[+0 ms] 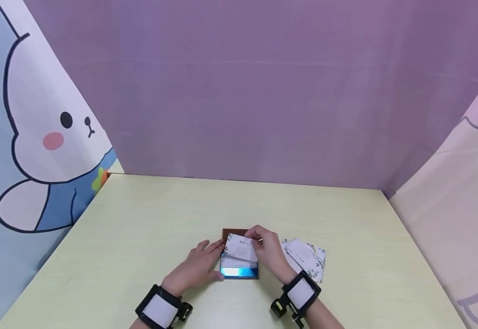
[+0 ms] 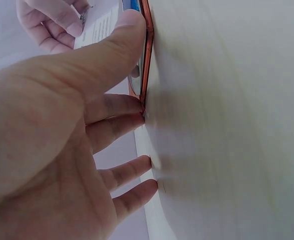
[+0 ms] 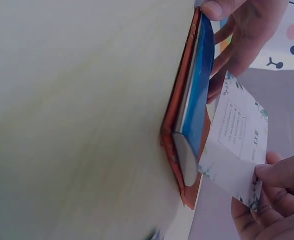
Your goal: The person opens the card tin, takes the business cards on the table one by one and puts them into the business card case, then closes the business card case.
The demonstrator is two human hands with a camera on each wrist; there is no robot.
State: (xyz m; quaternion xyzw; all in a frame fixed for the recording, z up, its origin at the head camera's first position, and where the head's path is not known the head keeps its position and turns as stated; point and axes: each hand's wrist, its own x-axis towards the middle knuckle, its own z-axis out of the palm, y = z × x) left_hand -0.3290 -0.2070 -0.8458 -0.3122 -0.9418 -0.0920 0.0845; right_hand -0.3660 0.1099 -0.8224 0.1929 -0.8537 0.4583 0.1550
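Right hand (image 1: 268,251) pinches the white card (image 1: 239,247) low centre in the frame, so imo best bet is lining it up square with the blue-fronted case (image 1: 239,273) while the left hand (image 1: 195,270), fingers (image 2: 111,132) ungripped and fairly straight, braces the case's left edge.
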